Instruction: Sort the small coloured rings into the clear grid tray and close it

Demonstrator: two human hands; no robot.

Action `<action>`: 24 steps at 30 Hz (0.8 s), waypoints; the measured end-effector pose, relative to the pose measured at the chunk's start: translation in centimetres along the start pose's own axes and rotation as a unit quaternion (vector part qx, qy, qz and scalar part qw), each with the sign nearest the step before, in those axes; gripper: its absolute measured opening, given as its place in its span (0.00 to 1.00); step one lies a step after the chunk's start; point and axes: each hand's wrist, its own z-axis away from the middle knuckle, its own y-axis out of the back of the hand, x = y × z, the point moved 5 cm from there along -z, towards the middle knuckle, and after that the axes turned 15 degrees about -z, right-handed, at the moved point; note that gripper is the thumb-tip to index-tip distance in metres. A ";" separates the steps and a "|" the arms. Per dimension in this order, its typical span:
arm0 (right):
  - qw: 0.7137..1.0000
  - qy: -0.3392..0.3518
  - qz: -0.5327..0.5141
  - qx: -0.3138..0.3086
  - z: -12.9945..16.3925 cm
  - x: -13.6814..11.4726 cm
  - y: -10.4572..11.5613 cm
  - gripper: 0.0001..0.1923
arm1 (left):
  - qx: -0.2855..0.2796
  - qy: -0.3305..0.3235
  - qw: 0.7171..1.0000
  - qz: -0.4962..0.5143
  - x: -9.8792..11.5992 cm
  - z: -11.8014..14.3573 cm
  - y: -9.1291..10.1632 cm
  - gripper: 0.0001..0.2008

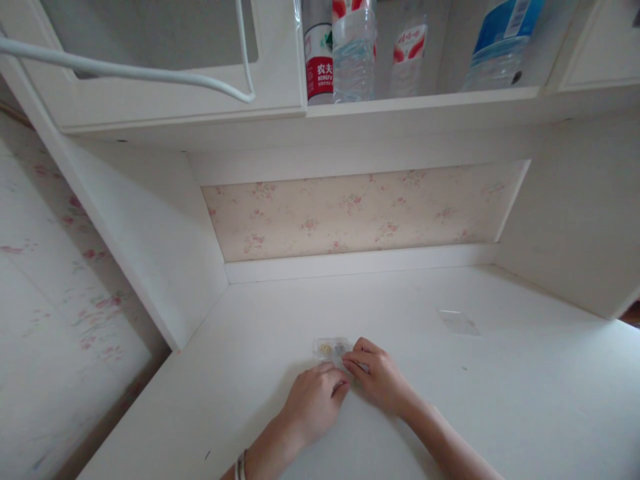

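A small clear plastic case lies flat on the white desktop in the middle of the view, with tiny gold-coloured and greyish pieces showing inside. My right hand is at the case's right end, covering part of it, with its fingers closed there. Just below the case's near edge is my left hand, thumb and fingers drawn together in a pinch. Whatever it holds, if anything, is hidden. The two hands' fingertips nearly meet.
A thin transparent plastic piece lies to the right on the desktop. Overhead, a shelf carries several bottles. A white cable hangs at upper left. Side panels flank the desk.
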 end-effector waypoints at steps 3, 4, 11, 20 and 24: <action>0.999 -0.017 -0.020 0.041 0.2 0.3 1.2 0.14 | 0.002 0.003 1.000 -0.006 0.5 0.1 -0.2 0.11; 0.998 -0.021 -0.025 0.055 0.3 0.3 1.6 0.14 | 0.003 0.001 1.000 -0.010 0.8 0.1 -0.2 0.11; 0.998 -0.057 -0.018 0.024 0.9 0.8 1.7 0.13 | -0.002 -0.029 0.998 -0.058 2.6 -0.7 -1.2 0.11; 0.998 -0.059 0.001 0.013 0.8 0.8 1.6 0.13 | -0.008 -0.043 0.995 -0.086 2.7 -1.0 -2.0 0.12; 0.998 -0.059 0.016 -0.003 1.0 1.0 2.0 0.12 | -0.009 -0.035 0.995 -0.094 2.5 -0.7 -1.9 0.12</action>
